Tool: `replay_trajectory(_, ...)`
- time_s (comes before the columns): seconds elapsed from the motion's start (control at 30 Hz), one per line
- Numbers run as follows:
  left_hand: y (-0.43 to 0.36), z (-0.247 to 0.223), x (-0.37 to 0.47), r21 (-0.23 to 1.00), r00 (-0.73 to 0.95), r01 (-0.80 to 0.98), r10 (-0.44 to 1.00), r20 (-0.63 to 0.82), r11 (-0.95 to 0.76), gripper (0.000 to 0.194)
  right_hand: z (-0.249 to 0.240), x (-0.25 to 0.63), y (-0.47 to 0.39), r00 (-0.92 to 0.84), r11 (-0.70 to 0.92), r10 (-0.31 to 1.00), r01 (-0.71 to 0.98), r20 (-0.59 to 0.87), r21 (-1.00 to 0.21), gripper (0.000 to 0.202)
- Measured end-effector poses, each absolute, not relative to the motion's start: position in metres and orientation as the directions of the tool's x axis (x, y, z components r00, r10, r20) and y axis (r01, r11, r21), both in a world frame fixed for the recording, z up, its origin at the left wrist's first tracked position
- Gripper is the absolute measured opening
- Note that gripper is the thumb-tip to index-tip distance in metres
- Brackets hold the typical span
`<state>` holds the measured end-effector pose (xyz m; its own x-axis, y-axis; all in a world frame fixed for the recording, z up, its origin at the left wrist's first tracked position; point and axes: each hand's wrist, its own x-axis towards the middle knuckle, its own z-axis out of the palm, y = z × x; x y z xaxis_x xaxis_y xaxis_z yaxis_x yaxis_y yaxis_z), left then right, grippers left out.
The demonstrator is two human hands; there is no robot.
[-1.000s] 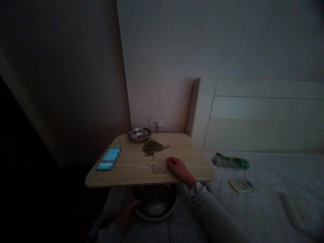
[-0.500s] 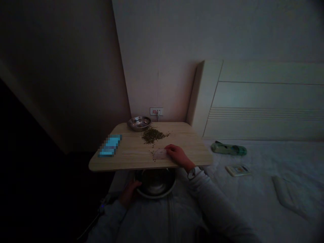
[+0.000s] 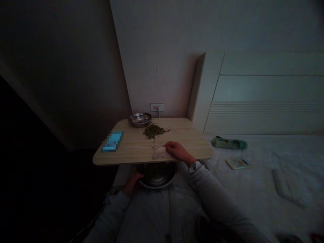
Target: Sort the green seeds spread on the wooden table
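Observation:
My right hand [image 3: 177, 150] pinches a thin, pale, see-through flat piece [image 3: 159, 153], like a scraper card, and rests it on the wooden tabletop [image 3: 134, 152] near the front edge. A few small dark green beans lie around the card. Farther back is a loose pile of the same green beans [image 3: 153, 131]. Below the front edge, my left hand [image 3: 134, 184] grips the left rim of a large metal bowl [image 3: 158, 184] in my lap; the tabletop hides its far side. A smaller metal bowl [image 3: 140, 120] stands at the back left of the table.
A phone with a lit, blurred screen [image 3: 112, 141] lies on the table's left side. On the white bed [image 3: 263, 155] to the right are a green bottle [image 3: 229, 143] and a flat phone-like object [image 3: 238, 164]. A socket [image 3: 157, 107] with a plug is on the wall.
My right hand has drawn the card slightly closer to the table's front edge, and a few beans with it. The view has tilted down a little. My left hand still holds the large bowl.

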<state>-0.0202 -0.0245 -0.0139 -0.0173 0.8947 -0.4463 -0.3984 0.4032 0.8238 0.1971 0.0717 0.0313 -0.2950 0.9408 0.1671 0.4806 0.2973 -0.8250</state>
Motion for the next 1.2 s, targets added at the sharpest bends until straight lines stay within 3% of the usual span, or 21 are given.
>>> replay_trajectory(0.33, -0.025, -0.014, -0.019, 0.825, 0.008, -0.399, 0.901, -0.433, 0.4, 0.034, 0.033, 0.198, 0.068, -0.363, 0.288, 0.917, 0.321, 0.163, -0.902, 0.021)
replay_trajectory(0.53, -0.025, -0.01, -0.018, 0.849, -0.021, -0.38, 0.914, -0.405, 0.368, 0.03, 0.034, 0.205, 0.075, -0.011, 0.153, 0.988, 0.138, 0.153, -0.979, 0.029)
replay_trajectory(0.6, -0.025, -0.009, -0.018, 0.848, -0.014, -0.372, 0.911, -0.413, 0.379, 0.026, 0.033, 0.204, 0.076, 0.012, 0.157, 0.987, 0.164, 0.161, -0.974, 0.028)
replay_trajectory(0.7, -0.026, -0.006, -0.018, 0.854, -0.003, -0.365, 0.917, -0.399, 0.37, 0.022, 0.032, 0.199, 0.076, -0.099, 0.216, 0.976, 0.29, 0.195, -0.932, 0.024)
replay_trajectory(0.9, -0.031, -0.005, -0.015, 0.88, -0.02, -0.353, 0.938, -0.345, 0.316, 0.028, 0.031, 0.191, 0.072, -0.222, 0.304, 0.949, 0.463, 0.223, -0.833, 0.024)
replay_trajectory(1.2, -0.027, -0.01, -0.018, 0.898, -0.034, -0.335, 0.948, -0.315, 0.286, 0.025, 0.03, 0.187, 0.067, -0.331, 0.318, 0.925, 0.413, 0.184, -0.854, 0.025)
